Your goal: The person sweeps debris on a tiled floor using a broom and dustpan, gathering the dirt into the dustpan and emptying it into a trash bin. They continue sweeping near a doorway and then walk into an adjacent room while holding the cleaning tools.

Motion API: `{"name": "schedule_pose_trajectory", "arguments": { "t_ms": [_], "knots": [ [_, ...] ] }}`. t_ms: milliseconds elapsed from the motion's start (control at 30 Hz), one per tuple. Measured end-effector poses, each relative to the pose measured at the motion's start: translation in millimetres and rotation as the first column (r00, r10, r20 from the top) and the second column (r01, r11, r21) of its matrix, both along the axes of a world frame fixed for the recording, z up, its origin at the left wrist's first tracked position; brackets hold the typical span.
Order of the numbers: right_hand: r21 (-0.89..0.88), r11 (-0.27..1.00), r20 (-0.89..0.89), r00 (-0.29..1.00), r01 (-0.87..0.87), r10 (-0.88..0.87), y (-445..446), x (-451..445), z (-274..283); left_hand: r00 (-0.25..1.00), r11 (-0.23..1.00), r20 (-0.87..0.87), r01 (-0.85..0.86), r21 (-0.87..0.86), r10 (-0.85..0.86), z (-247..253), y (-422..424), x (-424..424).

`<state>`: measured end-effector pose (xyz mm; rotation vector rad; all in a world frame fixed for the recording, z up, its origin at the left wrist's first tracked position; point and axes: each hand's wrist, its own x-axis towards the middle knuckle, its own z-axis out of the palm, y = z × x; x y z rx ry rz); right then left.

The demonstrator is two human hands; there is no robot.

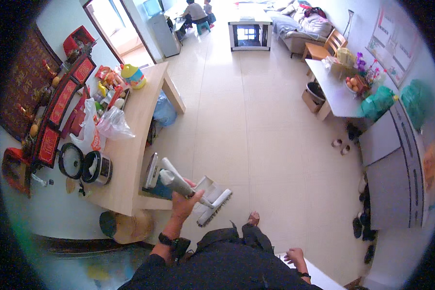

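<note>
My left hand (pixel 184 204) grips the handles of a broom and a dustpan together, held out in front of me to the left. The broom head (pixel 215 208) is pale, with dark bristles along its lower edge. Partly behind it is the light-coloured dustpan (pixel 207 189). Both handles point up and left towards the camera and look foreshortened. Low at my right side, my right hand (pixel 294 256) has loosely curled fingers and shows nothing in it. A white surface (pixel 313 272) lies close to that hand.
A wooden table (pixel 125 145) on the left bears an open rice cooker (pixel 98 168), plastic bags and bottles. A cylindrical container (pixel 127 226) stands below its corner. Shoes (pixel 364 224) line the cabinet (pixel 391 181) at right. Two people (pixel 195 12) are at the far end.
</note>
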<state>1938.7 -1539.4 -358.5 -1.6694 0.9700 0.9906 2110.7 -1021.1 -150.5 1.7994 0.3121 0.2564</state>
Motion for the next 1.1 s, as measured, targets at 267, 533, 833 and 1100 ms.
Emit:
{"name": "schedule_pose_trajectory", "arguments": {
  "t_ms": [267,533,833,1100],
  "knots": [
    [-0.111,0.978,0.188,0.962,-0.179,0.197,-67,226,14,0.973,0.977,0.083,-0.214,-0.012,0.214,23,0,105],
    [-0.196,0.904,0.325,0.845,-0.38,0.426,-12,455,35,0.966,0.968,0.095,-0.245,0.057,0.239,-26,49,239],
    [-0.124,0.98,-0.03,0.988,-0.153,0.15,11,552,58,0.962,0.96,-0.053,-0.271,-0.066,0.267,-23,99,434],
    [-0.071,0.983,-0.101,0.982,-0.17,0.162,25,696,21,0.972,0.972,-0.031,-0.232,0.049,0.233,-37,117,599]
  ]
}}
